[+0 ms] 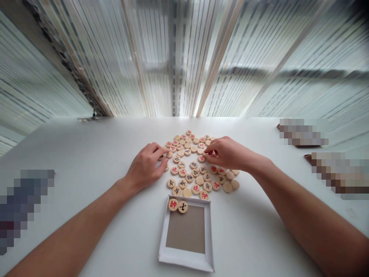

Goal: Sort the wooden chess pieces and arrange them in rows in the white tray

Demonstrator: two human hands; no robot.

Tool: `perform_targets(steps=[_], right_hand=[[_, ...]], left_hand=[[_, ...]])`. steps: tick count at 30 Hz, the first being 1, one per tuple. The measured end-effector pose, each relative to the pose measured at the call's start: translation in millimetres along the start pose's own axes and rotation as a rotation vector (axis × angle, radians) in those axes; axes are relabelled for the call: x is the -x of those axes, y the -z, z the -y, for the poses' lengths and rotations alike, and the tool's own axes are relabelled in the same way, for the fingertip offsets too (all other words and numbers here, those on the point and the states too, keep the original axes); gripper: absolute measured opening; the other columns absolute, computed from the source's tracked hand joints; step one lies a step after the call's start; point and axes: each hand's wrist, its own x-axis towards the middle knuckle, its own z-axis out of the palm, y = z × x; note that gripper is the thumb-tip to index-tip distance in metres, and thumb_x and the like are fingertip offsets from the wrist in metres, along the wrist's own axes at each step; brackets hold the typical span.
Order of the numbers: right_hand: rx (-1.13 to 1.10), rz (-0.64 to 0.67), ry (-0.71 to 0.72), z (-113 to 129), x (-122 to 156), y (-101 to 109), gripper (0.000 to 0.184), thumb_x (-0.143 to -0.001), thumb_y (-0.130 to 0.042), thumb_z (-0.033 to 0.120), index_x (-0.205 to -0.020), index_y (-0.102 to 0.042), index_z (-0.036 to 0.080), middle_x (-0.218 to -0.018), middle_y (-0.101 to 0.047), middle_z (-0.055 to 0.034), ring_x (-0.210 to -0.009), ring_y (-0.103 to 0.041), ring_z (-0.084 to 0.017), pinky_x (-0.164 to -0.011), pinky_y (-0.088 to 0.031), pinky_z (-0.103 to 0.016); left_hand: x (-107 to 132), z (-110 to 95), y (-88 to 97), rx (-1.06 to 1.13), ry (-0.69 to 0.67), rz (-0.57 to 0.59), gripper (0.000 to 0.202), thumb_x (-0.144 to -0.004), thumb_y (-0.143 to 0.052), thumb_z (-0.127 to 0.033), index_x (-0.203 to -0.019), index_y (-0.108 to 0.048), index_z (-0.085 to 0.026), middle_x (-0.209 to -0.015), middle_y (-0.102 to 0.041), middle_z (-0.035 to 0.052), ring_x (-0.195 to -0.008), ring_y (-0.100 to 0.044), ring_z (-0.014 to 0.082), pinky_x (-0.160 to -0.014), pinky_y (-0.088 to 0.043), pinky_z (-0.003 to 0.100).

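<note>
Several round wooden Chinese chess pieces (187, 152) lie spread in the middle of the white table, some showing red or black characters and others blank side up. At the left edge of the spread, my left hand (148, 163) rests with thumb and fingers apart, beside a few pieces that it partly covers. My right hand (223, 154) is pinched at the right side, its fingertips at a pale piece next to a red-marked piece (201, 158). A shallow white box (163, 231) lies nearest me. In its far left corner sit a red-marked piece (173, 204) and a black-marked piece (182, 207).
The white table (115, 231) runs back to a striped curtain (155, 57). Two blurred-out flat objects (305, 132) lie at the right, and another pixelated object (25, 207) is at the left edge. A beaded cord (93, 109) hangs at the back left.
</note>
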Motion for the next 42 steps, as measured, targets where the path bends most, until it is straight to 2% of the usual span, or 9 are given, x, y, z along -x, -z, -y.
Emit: perform_targets(steps=[4, 8, 12, 17, 24, 26, 29, 35, 42], right_hand=[[-0.111, 0.045, -0.081, -7, -2, 1, 0.016, -0.087, -0.066, 0.021, -0.09, -0.082, 0.02, -0.075, -0.077, -0.0022, -0.065, -0.065, -0.016, -0.063, -0.046, -0.028], [-0.141, 0.017, -0.119, -13, -2, 3, 0.017, -0.086, -0.065, 0.02, -0.089, -0.081, 0.019, -0.075, -0.076, -0.0017, -0.067, -0.066, -0.016, -0.065, -0.048, -0.027], [-0.109, -0.063, -0.107, -18, -1, 7, 0.016, -0.088, -0.065, 0.02, -0.087, -0.081, 0.018, -0.076, -0.076, -0.0031, -0.067, -0.065, -0.016, -0.066, -0.047, -0.028], [-0.03, -0.085, -0.054, -22, -2, 6, 0.018, -0.09, -0.07, 0.018, -0.103, -0.083, 0.017, -0.098, -0.079, -0.0076, -0.078, -0.069, -0.018, -0.073, -0.051, -0.029], [0.048, -0.049, -0.065, -21, -2, 2, 0.017, -0.088, -0.073, 0.016, -0.102, -0.082, 0.019, -0.103, -0.078, -0.0104, -0.084, -0.071, -0.022, -0.073, -0.051, -0.031], [0.062, -0.04, -0.069, -19, -2, 2, 0.011, -0.088, -0.072, 0.015, -0.091, -0.082, 0.019, -0.095, -0.078, -0.01, -0.081, -0.07, -0.022, -0.071, -0.049, -0.031], [0.044, -0.029, -0.07, -15, -1, 3, 0.018, -0.09, -0.068, 0.014, -0.075, -0.078, 0.019, -0.076, -0.075, -0.0077, -0.07, -0.067, -0.02, -0.065, -0.046, -0.031], [-0.08, -0.069, -0.092, -17, -2, 1, 0.017, -0.093, -0.065, 0.02, -0.099, -0.081, 0.019, -0.085, -0.08, -0.0045, -0.075, -0.072, -0.018, -0.07, -0.052, -0.027], [-0.105, -0.155, -0.152, -26, -5, -2, 0.016, -0.093, -0.067, 0.024, -0.087, -0.081, 0.017, -0.078, -0.079, -0.0049, -0.068, -0.069, -0.017, -0.065, -0.05, -0.028]], left_hand=[[-2, 3, -3.6, 0.02, 0.006, -0.02, 0.026, -0.101, -0.054, -0.023, -0.114, -0.076, -0.016, -0.106, -0.068, 0.0105, -0.101, -0.066, 0.0262, -0.093, -0.054, 0.04], [-6, 11, -4.7, 0.035, -0.007, -0.023, 0.026, -0.104, -0.057, -0.027, -0.112, -0.079, -0.016, -0.105, -0.068, 0.0103, -0.1, -0.065, 0.0255, -0.093, -0.054, 0.04], [-11, 20, 3.1, 0.002, -0.081, 0.064, 0.026, -0.099, -0.069, -0.036, -0.116, -0.079, -0.02, -0.114, -0.067, 0.0104, -0.105, -0.062, 0.0272, -0.095, -0.054, 0.043], [-19, 19, 10.6, -0.072, -0.111, 0.166, 0.027, -0.094, -0.075, -0.043, -0.11, -0.077, -0.021, -0.12, -0.066, 0.0114, -0.107, -0.06, 0.0297, -0.094, -0.054, 0.045], [-36, 9, 8.1, -0.18, -0.191, 0.213, 0.026, -0.104, -0.054, -0.033, -0.099, -0.074, -0.018, -0.1, -0.07, 0.0125, -0.094, -0.062, 0.0279, -0.086, -0.053, 0.042], [-40, 8, 6.7, -0.13, -0.169, 0.207, 0.031, -0.105, -0.049, -0.032, -0.091, -0.074, -0.018, -0.092, -0.07, 0.0115, -0.09, -0.063, 0.0272, -0.084, -0.052, 0.041], [-42, 9, 4.5, 0.0, -0.086, 0.222, 0.034, -0.105, -0.048, -0.033, -0.085, -0.072, -0.019, -0.084, -0.071, 0.0095, -0.085, -0.065, 0.0261, -0.08, -0.052, 0.039], [-35, 14, 2.2, 0.096, 0.019, 0.173, 0.024, -0.101, -0.055, -0.033, -0.097, -0.074, -0.019, -0.093, -0.076, 0.0073, -0.084, -0.069, 0.0225, -0.078, -0.053, 0.034], [-37, 28, 5.1, 0.084, 0.122, 0.045, 0.022, -0.095, -0.063, -0.035, -0.098, -0.076, -0.018, -0.096, -0.072, 0.0078, -0.08, -0.066, 0.0202, -0.07, -0.05, 0.031]])
